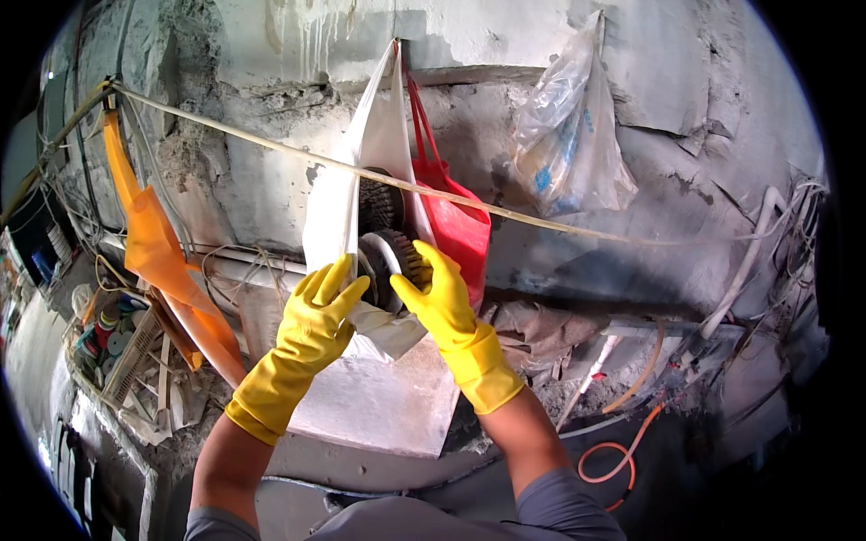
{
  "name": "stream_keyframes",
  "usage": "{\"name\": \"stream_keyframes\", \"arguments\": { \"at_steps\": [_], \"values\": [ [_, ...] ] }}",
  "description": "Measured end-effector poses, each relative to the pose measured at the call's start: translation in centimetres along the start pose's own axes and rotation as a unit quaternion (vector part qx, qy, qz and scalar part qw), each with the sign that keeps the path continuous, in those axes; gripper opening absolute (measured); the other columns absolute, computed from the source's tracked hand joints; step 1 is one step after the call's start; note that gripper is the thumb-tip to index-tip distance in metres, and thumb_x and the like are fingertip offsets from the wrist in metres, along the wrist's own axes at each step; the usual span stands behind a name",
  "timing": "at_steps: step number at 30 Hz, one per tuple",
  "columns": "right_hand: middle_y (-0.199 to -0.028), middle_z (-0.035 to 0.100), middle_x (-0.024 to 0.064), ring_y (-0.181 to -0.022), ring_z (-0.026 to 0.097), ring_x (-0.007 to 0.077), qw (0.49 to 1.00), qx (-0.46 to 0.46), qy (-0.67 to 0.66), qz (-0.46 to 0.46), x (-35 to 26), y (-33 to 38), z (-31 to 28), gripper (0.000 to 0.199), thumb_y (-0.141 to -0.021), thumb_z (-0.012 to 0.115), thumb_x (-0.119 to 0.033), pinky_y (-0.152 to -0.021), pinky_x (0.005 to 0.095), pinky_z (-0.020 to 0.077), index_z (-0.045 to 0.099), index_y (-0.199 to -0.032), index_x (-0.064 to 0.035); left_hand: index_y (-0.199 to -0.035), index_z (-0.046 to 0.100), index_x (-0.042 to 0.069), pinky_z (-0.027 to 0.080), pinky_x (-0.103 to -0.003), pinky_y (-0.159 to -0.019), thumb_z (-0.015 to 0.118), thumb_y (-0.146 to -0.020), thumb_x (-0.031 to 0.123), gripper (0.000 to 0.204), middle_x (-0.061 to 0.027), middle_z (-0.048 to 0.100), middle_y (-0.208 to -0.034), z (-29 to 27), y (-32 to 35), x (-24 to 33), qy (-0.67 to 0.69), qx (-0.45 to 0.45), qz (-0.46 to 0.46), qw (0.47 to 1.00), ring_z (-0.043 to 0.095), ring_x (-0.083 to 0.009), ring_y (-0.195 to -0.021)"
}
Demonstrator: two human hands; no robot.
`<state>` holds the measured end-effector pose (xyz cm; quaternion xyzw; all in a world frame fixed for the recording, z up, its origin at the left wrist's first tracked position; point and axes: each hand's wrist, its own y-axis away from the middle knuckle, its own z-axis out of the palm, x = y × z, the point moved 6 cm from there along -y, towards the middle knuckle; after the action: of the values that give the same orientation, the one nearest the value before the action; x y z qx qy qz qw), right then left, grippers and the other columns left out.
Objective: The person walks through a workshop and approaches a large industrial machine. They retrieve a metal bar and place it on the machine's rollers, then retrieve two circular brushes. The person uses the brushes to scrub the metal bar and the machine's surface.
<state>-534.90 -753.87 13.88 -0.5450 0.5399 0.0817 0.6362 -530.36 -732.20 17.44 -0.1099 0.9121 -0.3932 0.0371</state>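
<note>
A white bag (332, 212) hangs open from a nail in the wall in front of me. Dark round bristle brushes are inside it: one brush (379, 206) sits higher, and another round brush (383, 257) with a pale disc is lower, at the bag's mouth. My right hand (440, 293), in a yellow rubber glove, grips the lower brush by its right side, thumb and fingers around its edge. My left hand (316, 311), gloved the same way, is at the bag's left edge with its fingers stretched and apart, close to the lower brush.
A red bag (456, 225) hangs just behind on the right, and a clear plastic bag (577, 135) farther right. A pale hose (559, 224) crosses in front of the bags. Orange cloth (158, 234) and a crate (131, 361) stand left; a board (379, 401) lies below.
</note>
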Motion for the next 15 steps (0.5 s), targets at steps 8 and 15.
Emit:
{"name": "stream_keyframes", "arguments": {
  "at_steps": [8, 15],
  "values": [
    [-0.124, 0.073, 0.0193, -0.109, 0.072, 0.0283, 0.997, 0.051, 0.03, -0.041, 0.8, 0.8, -0.1, 0.072, -0.084, 0.091, -0.022, -0.097, 0.039, 0.0574, 0.059, -0.144, 0.0023, -0.135, 0.07, 0.007, 0.047, -0.052, -0.116, 0.074, -0.064, 0.001, 0.072, -0.0284, 0.057, -0.152, 0.0, 0.0, 1.9, -0.056, 0.003, -0.029, 0.998, 0.059, -0.0455, -0.135],
    [-0.118, 0.076, 0.0218, -0.109, 0.074, 0.0371, 0.981, -0.089, 0.155, 0.072, -0.2, -2.5, 0.0, 0.06, -0.088, 0.083, -0.049, -0.092, 0.0464, 0.058, 0.072, -0.123, -0.0017, -0.131, 0.071, 0.003, 0.05, -0.052, -0.11, 0.069, -0.065, 0.0, 0.066, -0.0219, 0.063, -0.142, 0.2, -2.4, 3.8, -0.106, 0.005, 0.052, 0.993, 0.06, -0.0431, -0.131]
  ]
}}
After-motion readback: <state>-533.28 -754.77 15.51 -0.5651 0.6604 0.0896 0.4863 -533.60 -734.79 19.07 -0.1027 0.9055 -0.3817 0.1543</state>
